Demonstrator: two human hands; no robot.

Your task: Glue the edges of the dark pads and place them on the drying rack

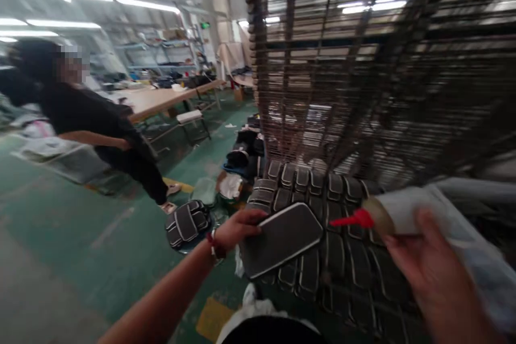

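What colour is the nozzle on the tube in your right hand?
Red: the pointed nozzle on the pale cylindrical tube, clearest in the head view.

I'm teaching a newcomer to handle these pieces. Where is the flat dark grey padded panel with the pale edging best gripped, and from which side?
Probably at its near-left corner, from the left, as the left hand does. The flat dark grey padded panel with pale edging lies tilted over rows of similar pads, so that corner overhangs. The red nozzle of the white tube in the right hand points at its right end.
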